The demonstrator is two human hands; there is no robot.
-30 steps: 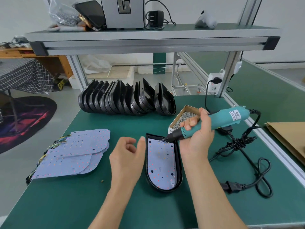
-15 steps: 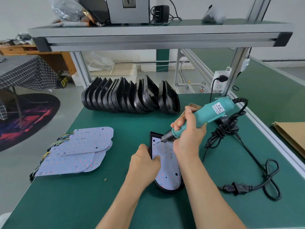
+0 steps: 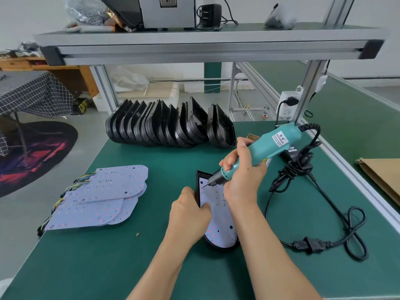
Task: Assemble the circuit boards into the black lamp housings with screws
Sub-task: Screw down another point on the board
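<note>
- A green-topped workbench (image 3: 91, 267) with a silver aluminium edge rail fills the foreground.
- A grey aluminium-framed overhead shelf (image 3: 207, 43) spans the bench on slotted metal posts.
- A white wall socket block (image 3: 287, 103) is fixed to the right post.
- The pale grey concrete floor (image 3: 19, 224) lies at left, bearing a dark round rug (image 3: 32, 156) with red and blue patterns.
- A table under a black checked cloth (image 3: 32, 92) stands before a wooden desk (image 3: 65, 72).
- White walls (image 3: 368, 9) stand behind.

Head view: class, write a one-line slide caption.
Right hand drives a teal electric screwdriver into a circuit board while left hand steadies its black housing.
</note>
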